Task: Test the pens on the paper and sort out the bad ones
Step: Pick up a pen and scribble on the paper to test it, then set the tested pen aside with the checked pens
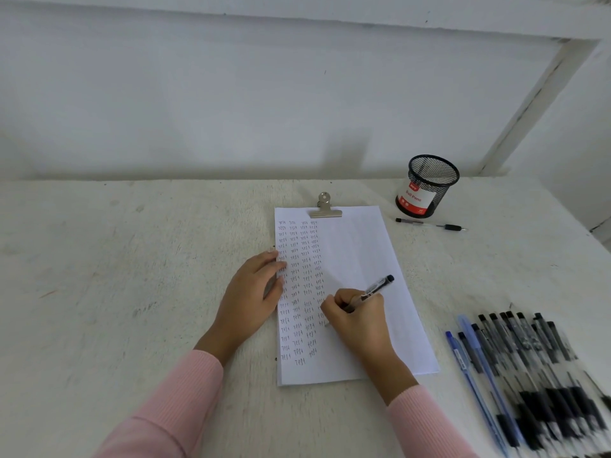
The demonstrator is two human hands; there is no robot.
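A white sheet of paper [360,259] lies clipped by a metal clip [325,209] in the middle of the table, its left part filled with columns of the written word "test". My right hand [358,320] grips a black pen [375,290] with its tip down on the paper beside the fourth column. My left hand [253,297] rests flat on the paper's left edge, fingers straight. A row of several black and blue pens [529,368] lies at the right of the paper. One single black pen [429,224] lies apart near the cup.
A black mesh pen cup [428,186] with a red and white label stands at the back right, near the wall. The white table [132,276] runs wide to the left. A white wall and a slanted beam rise behind the table.
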